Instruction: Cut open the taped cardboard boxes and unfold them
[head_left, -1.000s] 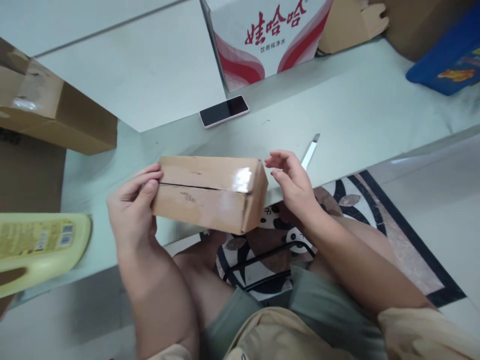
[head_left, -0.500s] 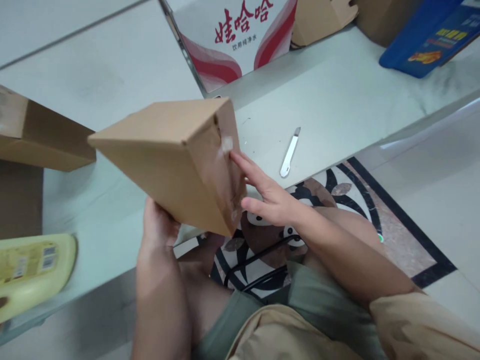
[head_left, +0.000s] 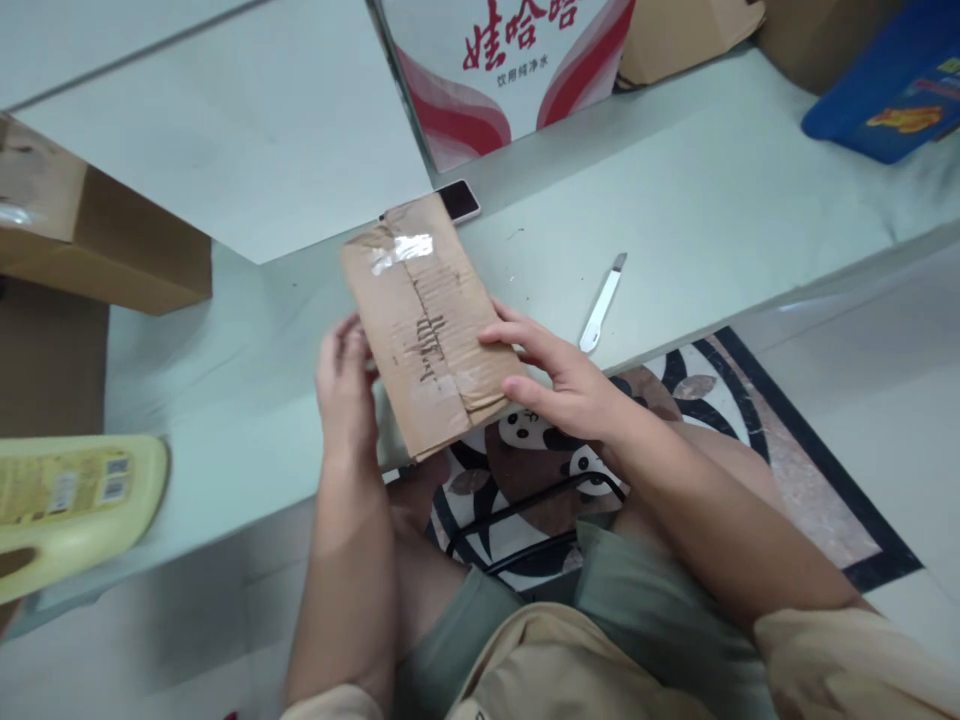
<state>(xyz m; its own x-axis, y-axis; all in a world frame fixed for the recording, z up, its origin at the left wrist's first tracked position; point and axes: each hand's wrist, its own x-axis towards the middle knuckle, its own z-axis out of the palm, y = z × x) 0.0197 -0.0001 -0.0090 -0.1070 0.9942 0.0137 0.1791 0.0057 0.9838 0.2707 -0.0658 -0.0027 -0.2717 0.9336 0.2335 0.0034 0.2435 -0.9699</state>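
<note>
Currently, the left hand (head_left: 346, 385) is bent upward at the wrist beside the left long edge of a brown rectangular cardboard box (head_left: 431, 330), its fingers curled and slightly blurred; whether it grips the box cannot be told, since the fingertips are partly hidden. The right hand (head_left: 559, 380) reaches in with its forearm slanting up from the lower right, fingers and thumb parted and gripping the box by its lower right edge, one fingertip lying on the upper face. The box is tilted at the near side of a pale green table (head_left: 690, 190), its far end covering part of a dark-screened phone with a pale rim (head_left: 459, 200). Shiny clear tape crosses the box's face, which carries dark printed marks too unclear to read.

A white carton with red waves (head_left: 517, 110) shows large red characters, 娃哈哈, the last cut by the frame, and 饮用纯净水 in smaller dark print. A yellow-green plastic bottle (head_left: 82, 560) has a yellow label with coded patches and lettering too small to make out. A blue container (head_left: 855, 110) shows an orange picture and cropped yellow writing. A slim white-handled knife (head_left: 602, 305) lies near the right hand.
</note>
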